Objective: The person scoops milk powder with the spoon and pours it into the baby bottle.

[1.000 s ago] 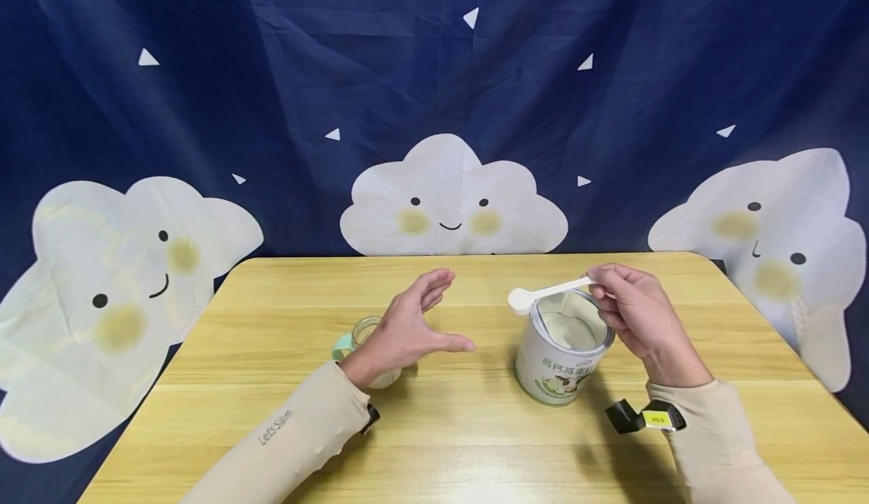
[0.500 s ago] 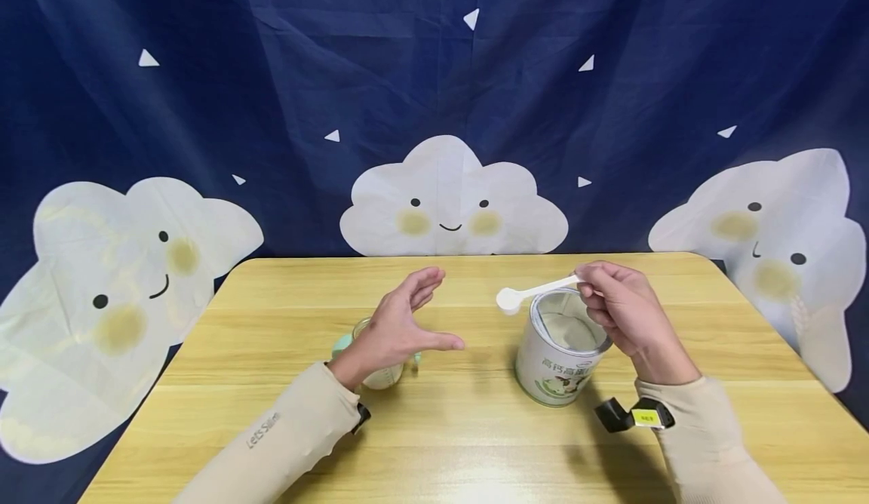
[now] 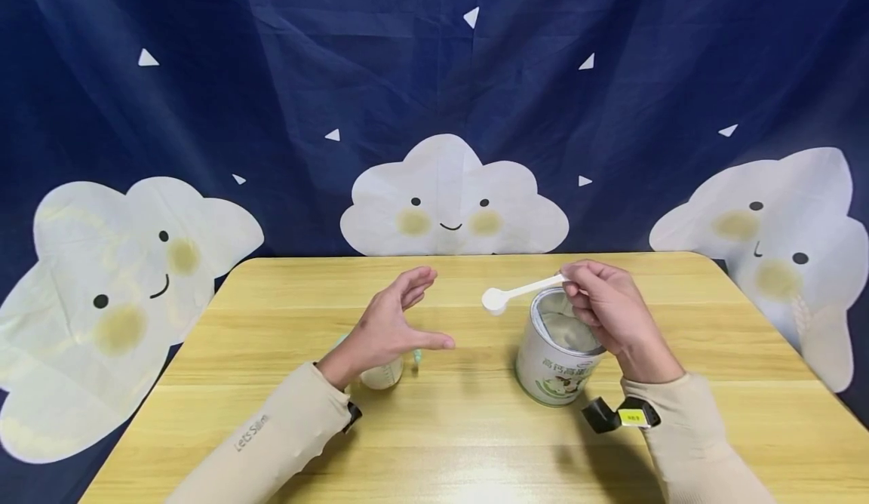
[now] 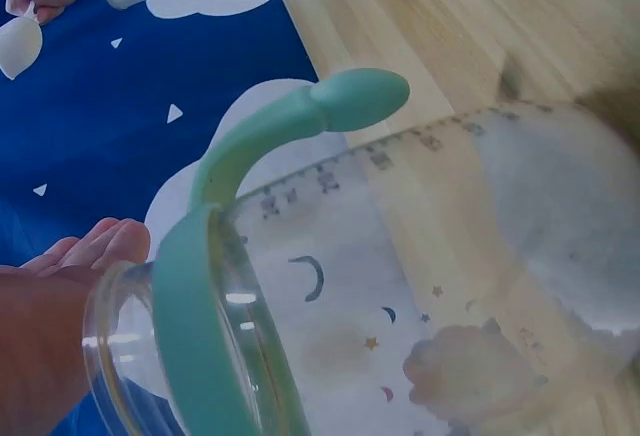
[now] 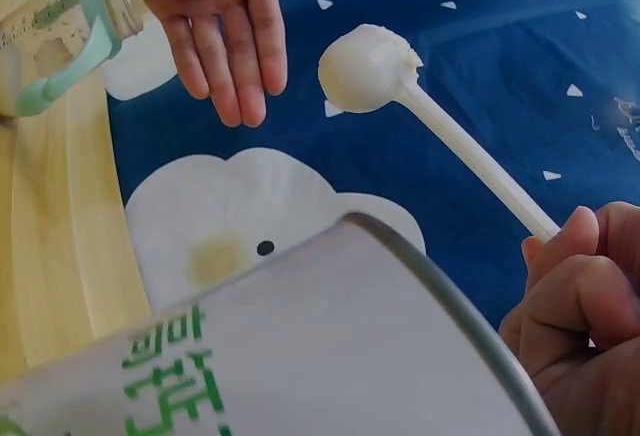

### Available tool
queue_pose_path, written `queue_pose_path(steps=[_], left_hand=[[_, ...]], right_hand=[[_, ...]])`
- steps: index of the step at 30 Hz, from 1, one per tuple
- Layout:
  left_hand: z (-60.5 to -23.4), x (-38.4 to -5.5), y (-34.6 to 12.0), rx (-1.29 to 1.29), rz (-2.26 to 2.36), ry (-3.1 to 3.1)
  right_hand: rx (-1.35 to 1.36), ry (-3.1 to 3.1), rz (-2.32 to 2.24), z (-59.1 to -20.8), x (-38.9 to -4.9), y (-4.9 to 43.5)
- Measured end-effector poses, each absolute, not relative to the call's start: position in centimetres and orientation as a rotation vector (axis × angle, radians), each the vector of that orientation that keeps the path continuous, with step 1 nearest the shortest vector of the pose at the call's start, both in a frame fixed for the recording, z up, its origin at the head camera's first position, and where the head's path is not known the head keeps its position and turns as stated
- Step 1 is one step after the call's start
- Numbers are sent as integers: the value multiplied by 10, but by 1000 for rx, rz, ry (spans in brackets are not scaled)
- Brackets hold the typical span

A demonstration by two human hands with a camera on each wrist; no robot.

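My right hand (image 3: 607, 311) pinches the end of a white scoop (image 3: 495, 301), which points left just above and beside an opened milk powder can (image 3: 553, 364). In the right wrist view, pale powder clings at the rim of the scoop's bowl (image 5: 365, 68). My left hand (image 3: 387, 327) holds nothing; its fingers and thumb are spread apart. Behind that hand stands a clear baby bottle (image 3: 383, 376), partly hidden in the head view. The left wrist view shows the bottle's mint-green handle ring (image 4: 185, 326), its open neck and white powder at its bottom (image 4: 570, 216).
The wooden table (image 3: 475, 428) carries the can at right and the bottle at left, with a gap between them. A dark blue curtain (image 3: 292, 96) with cloud faces hangs behind the table's far edge. A black wrist camera (image 3: 618, 415) sits on the right sleeve.
My right hand has carried the scoop leftward, from over the can to past its left rim. The left hand has shifted slightly left and still covers part of the bottle.
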State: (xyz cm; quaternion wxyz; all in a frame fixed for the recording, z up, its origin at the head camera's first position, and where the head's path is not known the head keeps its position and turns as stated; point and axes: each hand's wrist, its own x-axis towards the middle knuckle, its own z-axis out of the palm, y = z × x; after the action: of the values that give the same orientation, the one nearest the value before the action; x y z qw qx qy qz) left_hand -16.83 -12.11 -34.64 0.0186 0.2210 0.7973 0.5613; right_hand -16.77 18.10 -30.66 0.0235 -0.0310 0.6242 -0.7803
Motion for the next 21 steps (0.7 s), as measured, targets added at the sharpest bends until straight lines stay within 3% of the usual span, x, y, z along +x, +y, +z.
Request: queue_pose_path(steps=[21], left_hand=[[-347,-165,-138,673,1730,2501]], right_hand=[[-86,1914,-2405,-303,-171,148]])
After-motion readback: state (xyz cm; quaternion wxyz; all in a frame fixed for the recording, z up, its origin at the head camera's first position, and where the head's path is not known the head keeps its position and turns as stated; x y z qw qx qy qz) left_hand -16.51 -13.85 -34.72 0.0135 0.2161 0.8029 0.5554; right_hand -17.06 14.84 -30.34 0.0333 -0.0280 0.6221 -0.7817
